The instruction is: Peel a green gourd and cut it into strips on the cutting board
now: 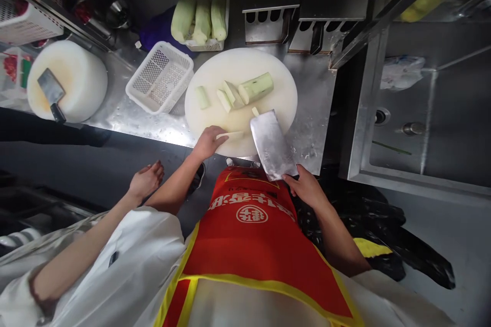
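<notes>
A steel worktop in a kitchen carries a round white cutting board. From the head view, cutting looks partway along: gourd pieces lie mid-board, and a thick gourd chunk to their right is left whole. The left hand pinches a pale slice in its fingers near the near edge; the right hand grips a cleaver. The far basket holds three peeled gourds; the left basket shows its perforated bottom.

Yellow-edged red apron; white sleeves
</notes>
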A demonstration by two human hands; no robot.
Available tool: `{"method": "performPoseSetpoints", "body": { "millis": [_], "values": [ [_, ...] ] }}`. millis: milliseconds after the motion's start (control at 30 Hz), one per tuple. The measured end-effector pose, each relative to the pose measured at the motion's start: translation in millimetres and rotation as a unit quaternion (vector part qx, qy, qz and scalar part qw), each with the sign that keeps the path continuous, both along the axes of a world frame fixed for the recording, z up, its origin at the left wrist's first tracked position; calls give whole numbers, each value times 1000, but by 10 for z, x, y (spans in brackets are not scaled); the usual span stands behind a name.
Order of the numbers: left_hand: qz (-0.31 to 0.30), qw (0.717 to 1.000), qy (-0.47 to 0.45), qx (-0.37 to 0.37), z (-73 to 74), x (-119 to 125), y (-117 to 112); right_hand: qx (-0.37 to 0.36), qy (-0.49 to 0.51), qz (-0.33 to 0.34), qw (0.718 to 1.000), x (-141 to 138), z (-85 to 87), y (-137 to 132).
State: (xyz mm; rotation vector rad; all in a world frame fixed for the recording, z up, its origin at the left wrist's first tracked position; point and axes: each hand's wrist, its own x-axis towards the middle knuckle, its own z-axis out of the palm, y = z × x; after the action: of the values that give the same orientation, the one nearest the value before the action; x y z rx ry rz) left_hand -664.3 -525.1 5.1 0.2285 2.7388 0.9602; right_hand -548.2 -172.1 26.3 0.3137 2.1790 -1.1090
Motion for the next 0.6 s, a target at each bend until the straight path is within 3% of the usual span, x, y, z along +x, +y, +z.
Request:
{"method": "performPoseSetpoints", "body": {
  "millis": [100,267,600],
  "values": [
    [-35,996,47,-60,33,49,16,-48,-9,-13,999,50,-40,-48],
    [-94,992,48,-72,100,88,56,-91,-23,-17,995,98,-83,-139],
    [-79,992,42,-88,185,83,84,-121,-36,-16,992,79,-164,-287]
  ]
}}
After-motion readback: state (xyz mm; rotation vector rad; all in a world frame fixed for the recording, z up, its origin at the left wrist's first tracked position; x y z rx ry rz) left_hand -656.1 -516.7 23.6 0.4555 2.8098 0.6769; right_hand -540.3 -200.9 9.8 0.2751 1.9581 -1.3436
